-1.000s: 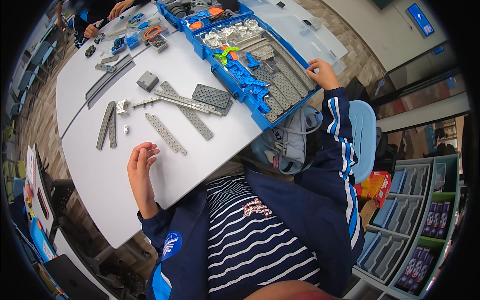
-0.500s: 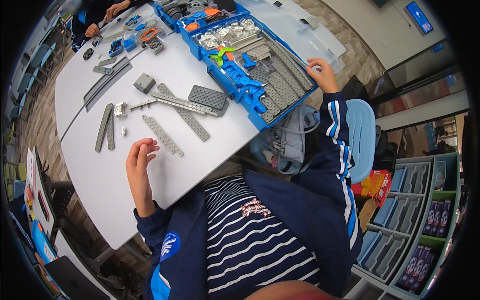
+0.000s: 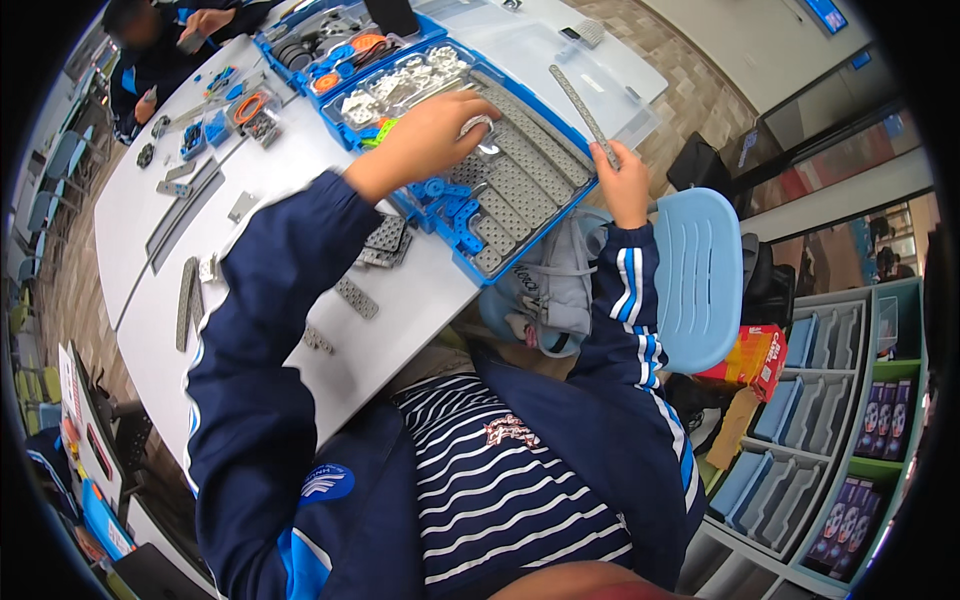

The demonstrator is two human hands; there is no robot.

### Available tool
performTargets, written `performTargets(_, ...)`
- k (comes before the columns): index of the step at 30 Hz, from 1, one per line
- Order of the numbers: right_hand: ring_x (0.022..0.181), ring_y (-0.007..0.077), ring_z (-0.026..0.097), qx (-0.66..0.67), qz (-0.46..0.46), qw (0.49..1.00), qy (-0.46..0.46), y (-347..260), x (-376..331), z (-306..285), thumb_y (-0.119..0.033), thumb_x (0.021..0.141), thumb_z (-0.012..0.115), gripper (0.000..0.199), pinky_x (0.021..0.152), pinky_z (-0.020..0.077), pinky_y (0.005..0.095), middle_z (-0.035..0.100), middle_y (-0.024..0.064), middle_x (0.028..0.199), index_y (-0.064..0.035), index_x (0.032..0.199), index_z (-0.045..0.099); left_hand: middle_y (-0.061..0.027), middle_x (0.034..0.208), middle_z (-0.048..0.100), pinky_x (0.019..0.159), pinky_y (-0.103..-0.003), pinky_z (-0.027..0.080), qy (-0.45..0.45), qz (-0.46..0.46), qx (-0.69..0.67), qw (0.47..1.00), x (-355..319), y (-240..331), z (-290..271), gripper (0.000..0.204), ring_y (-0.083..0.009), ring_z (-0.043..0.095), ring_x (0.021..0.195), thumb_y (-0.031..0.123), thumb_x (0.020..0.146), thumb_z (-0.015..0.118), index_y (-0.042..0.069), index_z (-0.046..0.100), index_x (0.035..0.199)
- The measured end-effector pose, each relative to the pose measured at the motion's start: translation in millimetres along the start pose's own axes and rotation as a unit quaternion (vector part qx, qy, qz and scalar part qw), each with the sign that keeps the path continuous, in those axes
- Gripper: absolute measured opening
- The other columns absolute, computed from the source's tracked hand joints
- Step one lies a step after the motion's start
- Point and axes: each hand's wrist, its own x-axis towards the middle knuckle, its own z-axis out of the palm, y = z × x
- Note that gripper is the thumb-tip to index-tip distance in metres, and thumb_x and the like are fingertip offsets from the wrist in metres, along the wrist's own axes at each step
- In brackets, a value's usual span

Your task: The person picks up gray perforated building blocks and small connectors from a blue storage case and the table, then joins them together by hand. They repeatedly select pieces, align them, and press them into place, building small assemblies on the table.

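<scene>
My right hand (image 3: 625,185) grips one end of a long, thin grey perforated beam (image 3: 578,103), which slants up beyond the right edge of the blue parts case (image 3: 553,228). Over the middle of that case, my left hand (image 3: 438,137) reaches in with its fingers curled. A small whitish piece (image 3: 480,124) shows at its fingertips, too unclear to name. Rows of grey perforated plates (image 3: 528,160) lie in the case to the right of this hand. Blue plastic parts (image 3: 445,205) fill the near left section, and white connectors (image 3: 400,88) the far one.
On the white table (image 3: 150,290), partly behind my left sleeve, lie grey beams (image 3: 186,303) and dark plates (image 3: 385,238). Small bins of parts (image 3: 215,128) stand farther left. Another person's hand (image 3: 207,22) is at the far left. A light blue chair (image 3: 700,275) stands at right.
My left hand has moved from above the table, up and right, into the case. My right hand has come slightly nearer and left, now with the beam raised in it.
</scene>
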Motion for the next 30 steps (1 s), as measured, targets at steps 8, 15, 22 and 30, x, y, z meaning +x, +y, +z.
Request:
performTargets(8, 0.062, 0.0225, 0.068, -0.023, 0.053, 0.998, -0.022, -10.9, -4.6, 2.9, -0.026, 0.082, 0.079, 0.025, 0.060, 0.0503, 0.0320, 0.072, 0.0155, 0.075, -0.0033, 0.092, 0.076, -0.0121, 0.104, 0.066, 0.089, -0.043, 0.051, -0.020, 0.024, 0.151, 0.988, 65.2, -68.0, 69.4, 0.025, -0.0317, 0.063, 0.100, 0.023, 0.099, 0.057, 0.004, 0.073, 0.104)
performTargets(15, 0.076, 0.0377, 0.070, -0.085, 0.052, 0.992, -0.080, -19.5, 1.7, 0.0, -0.032, 0.081, 0.079, 0.031, 0.067, 0.0527, 0.0419, 0.071, 0.0208, 0.080, -0.0059, 0.098, 0.078, -0.0082, 0.108, 0.064, 0.095, -0.045, 0.047, -0.014, 0.030, 0.130, 0.991, 58.0, -77.9, 67.9, 0.029, -0.0291, 0.059, 0.107, 0.029, 0.101, 0.052, 0.008, 0.071, 0.108)
performTargets(22, 0.077, 0.0394, 0.069, -0.030, 0.088, 0.987, -0.130, -15.0, 11.9, -5.4, -0.032, 0.083, 0.076, 0.031, 0.068, 0.0521, 0.0435, 0.069, 0.0234, 0.080, -0.0040, 0.096, 0.078, -0.0131, 0.109, 0.064, 0.093, -0.046, 0.049, 0.013, -0.008, 0.046, 0.999, 63.0, -91.9, 69.1, 0.030, -0.0335, 0.062, 0.105, 0.025, 0.102, 0.049, 0.005, 0.069, 0.111)
performTargets(30, 0.077, 0.0395, 0.069, -0.079, 0.122, 0.972, -0.184, -23.0, 16.7, -8.2, -0.039, 0.086, 0.072, 0.038, 0.069, 0.0518, 0.0439, 0.068, 0.0247, 0.078, -0.0012, 0.094, 0.077, -0.0121, 0.115, 0.064, 0.097, -0.045, 0.046, -0.057, -0.032, 0.125, 0.990, 72.0, -103.8, 61.2, 0.032, -0.0321, 0.060, 0.110, 0.027, 0.104, 0.045, 0.008, 0.068, 0.117)
